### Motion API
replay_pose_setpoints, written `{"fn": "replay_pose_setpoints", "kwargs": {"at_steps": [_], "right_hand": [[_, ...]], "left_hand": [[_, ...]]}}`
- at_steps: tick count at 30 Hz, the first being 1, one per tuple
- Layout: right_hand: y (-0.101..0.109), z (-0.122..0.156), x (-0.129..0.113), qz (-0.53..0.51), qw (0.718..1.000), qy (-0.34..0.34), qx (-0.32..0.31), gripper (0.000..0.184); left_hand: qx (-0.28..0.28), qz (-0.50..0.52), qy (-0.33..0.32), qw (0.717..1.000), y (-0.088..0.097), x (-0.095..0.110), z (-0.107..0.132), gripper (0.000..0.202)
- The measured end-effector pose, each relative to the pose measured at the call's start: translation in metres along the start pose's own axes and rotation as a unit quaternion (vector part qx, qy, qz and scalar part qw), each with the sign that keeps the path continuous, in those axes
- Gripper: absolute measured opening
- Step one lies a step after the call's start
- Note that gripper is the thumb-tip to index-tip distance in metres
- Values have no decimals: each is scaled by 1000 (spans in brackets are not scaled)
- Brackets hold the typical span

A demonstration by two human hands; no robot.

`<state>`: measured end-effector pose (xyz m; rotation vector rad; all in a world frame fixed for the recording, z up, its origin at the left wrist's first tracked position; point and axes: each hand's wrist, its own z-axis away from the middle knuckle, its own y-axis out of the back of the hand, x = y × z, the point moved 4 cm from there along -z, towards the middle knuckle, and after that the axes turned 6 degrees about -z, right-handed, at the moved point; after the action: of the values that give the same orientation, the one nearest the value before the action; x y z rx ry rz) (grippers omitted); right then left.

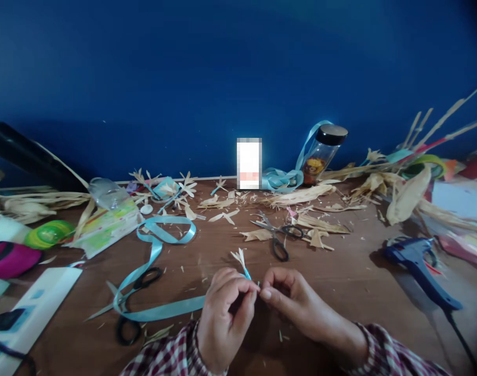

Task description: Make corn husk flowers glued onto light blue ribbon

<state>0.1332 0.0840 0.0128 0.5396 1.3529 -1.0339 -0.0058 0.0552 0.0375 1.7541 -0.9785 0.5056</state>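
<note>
Hands, left hand (223,308), right hand (289,295), pinching one blue ribbon (160,245), two scissors (277,232)

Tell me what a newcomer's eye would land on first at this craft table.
First, the two hands pinched together at the near edge: the left hand and right hand hold a small husk flower tied to a light blue ribbon that loops away to the left. Behind them lie grey scissors among dried husk scraps, and a blue glue gun rests at the right.
</note>
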Motion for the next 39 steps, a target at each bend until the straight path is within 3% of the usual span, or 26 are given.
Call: {"fn": "replay_pose_setpoints", "kwargs": {"at_steps": [3, 9, 12, 15, 23, 30, 39], "right_hand": [[3, 0, 0, -7, 999, 29, 41, 23], [2, 3, 1, 60, 996, 44, 49, 21], [3, 2, 0, 83, 993, 56, 56, 21], [5, 1, -1, 117, 988, 73, 75, 21], [5, 2, -13, 294, 928, 189, 130, 11], [-3, 2, -11, 348, 881, 282, 149, 9], [-6, -1, -12, 355, 884, 272, 139, 10]], "left_hand": [[-2, -25, 23, 999, 0, -4, 3, 16], [-8, -107, -48, 993, -3, -2, 3, 19], [14, -122, -63, 990, -1, 0, 2, 7], [37, -116, -80, 989, 1, 1, 1, 15], [51, -131, -101, 985, 1, 1, 0, 13], [94, -161, -105, 977, 4, -1, 0, 8], [98, -168, -110, 975, 8, 1, 0, 9]]}}
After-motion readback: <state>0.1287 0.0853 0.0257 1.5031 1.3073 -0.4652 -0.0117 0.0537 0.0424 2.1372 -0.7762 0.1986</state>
